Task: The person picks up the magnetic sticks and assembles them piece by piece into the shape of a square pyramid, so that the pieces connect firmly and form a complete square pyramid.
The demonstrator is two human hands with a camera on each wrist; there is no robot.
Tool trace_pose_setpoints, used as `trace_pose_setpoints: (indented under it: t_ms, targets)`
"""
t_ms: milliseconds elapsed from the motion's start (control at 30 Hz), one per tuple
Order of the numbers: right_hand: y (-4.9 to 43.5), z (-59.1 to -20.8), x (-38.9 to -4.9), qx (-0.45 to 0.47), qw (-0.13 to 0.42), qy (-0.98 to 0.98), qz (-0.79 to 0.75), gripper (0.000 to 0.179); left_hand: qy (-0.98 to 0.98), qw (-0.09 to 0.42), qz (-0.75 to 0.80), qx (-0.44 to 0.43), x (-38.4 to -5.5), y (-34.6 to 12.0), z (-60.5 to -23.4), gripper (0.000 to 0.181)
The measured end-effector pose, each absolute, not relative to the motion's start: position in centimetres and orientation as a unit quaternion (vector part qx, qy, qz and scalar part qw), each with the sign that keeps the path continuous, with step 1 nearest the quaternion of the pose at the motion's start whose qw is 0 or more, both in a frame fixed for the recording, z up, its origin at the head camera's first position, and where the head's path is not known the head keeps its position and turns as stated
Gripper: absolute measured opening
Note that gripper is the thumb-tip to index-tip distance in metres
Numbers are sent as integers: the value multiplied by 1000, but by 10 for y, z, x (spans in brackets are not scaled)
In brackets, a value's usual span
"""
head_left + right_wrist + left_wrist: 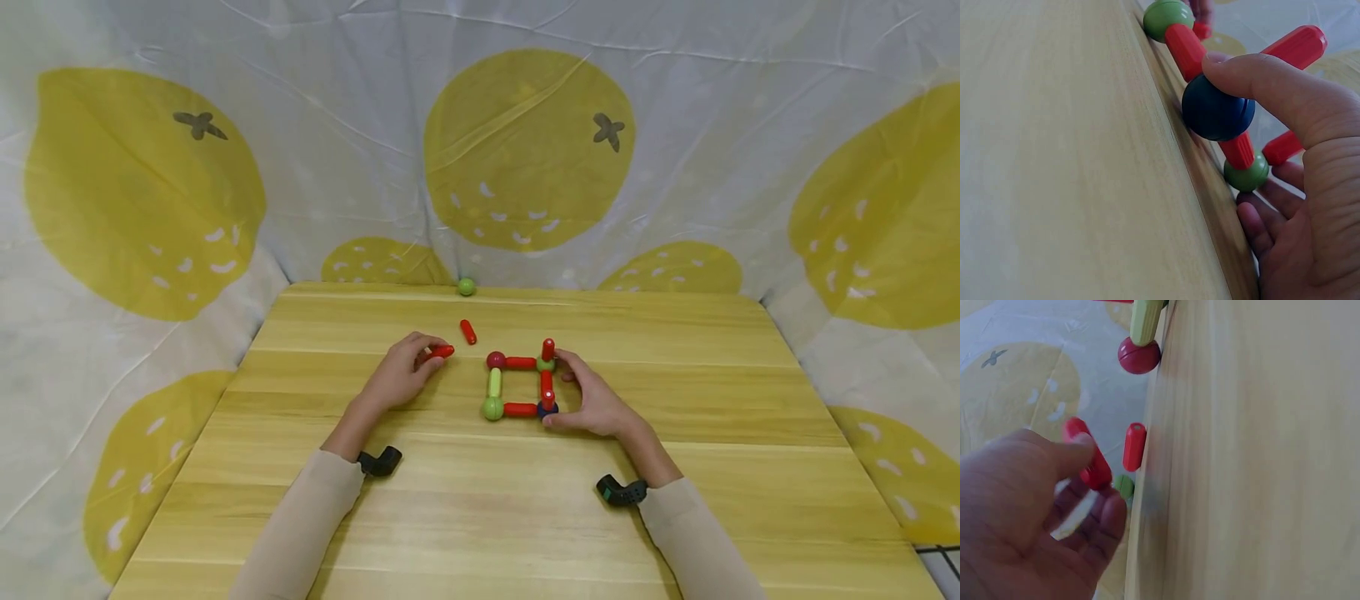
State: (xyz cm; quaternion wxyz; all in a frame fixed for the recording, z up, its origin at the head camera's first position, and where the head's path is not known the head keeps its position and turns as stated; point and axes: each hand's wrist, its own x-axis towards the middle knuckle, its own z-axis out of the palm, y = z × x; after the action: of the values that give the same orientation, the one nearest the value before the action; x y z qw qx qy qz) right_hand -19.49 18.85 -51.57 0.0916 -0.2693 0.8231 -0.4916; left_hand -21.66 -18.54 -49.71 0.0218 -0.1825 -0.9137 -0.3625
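Observation:
Between thumb and fingers, my left hand pinches a red magnetic rod to the left of a square frame. The frame lies on the table and has a dark red ball, a light green ball, a dark blue ball and another green ball at its corners. Red rods and one yellow-green rod join them. Two red rods rise from the right-hand balls. My right hand holds that side, thumb against the blue ball and fingers at the far green one.
A loose red rod lies on the wooden table, beyond the frame and to its left. Farther back, a loose green ball rests at the table's far edge. A lemon-print cloth hangs behind and along the sides.

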Motion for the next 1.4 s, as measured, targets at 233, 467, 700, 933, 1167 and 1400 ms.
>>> trace_pose_setpoints:
  t_ms: [233,467,700,933,1167,1400]
  targets:
    - [192,-526,-200,-276,83,819,-496,113,-862,-12,-462,-209,-207,-170,-490,25]
    - [193,-526,-201,-287,72,825,-481,111,-841,-69,-481,-239,-196,-150,-490,28]
    - [193,-526,-201,-288,71,825,-481,110,-814,-99,-501,-277,-186,-134,-491,29]
    - [192,-525,-201,-286,74,819,-492,112,-803,-122,-501,-298,-184,-127,-498,27]
    - [194,-526,-201,-291,59,818,-493,105,-806,-123,-498,-295,-182,-125,-500,27]
    - [194,-519,-200,-253,52,804,-535,69,-802,-125,-501,-300,-177,-119,-498,27]
